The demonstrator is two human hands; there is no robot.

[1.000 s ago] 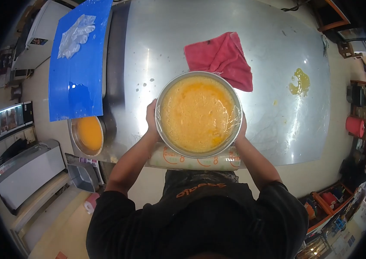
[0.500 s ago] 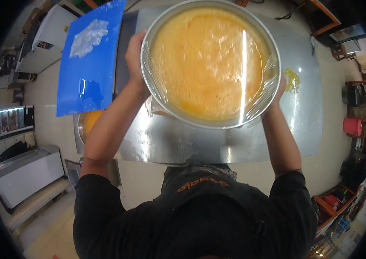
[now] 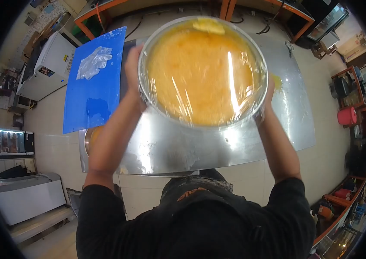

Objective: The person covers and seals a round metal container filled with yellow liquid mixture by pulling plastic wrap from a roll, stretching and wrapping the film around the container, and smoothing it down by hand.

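Observation:
A round metal bowl (image 3: 202, 77) of yellow-orange liquid, covered with clear plastic film, is held up above the steel table (image 3: 178, 146). My left hand (image 3: 133, 75) is closed round its left side. On the right side my right hand (image 3: 268, 97) grips the bowl, its fingers partly hidden behind the rim. Light glares off the film, and a paler yellow patch shows inside near the far rim. Part of a second container (image 3: 89, 140) with orange content shows beneath the blue board's near edge, partly behind my left forearm.
At the left lies a blue board (image 3: 92, 90) with a crumpled clear plastic glove (image 3: 94, 63) on it. A yellow spill (image 3: 277, 82) is on the table right of the bowl. A white chest freezer (image 3: 29, 196) stands at the lower left, and orange-framed shelves line the right.
Both hands have raised the bowl from low over the table towards the camera. Latest, it has shifted slightly left and tilted, and the view has turned more forward.

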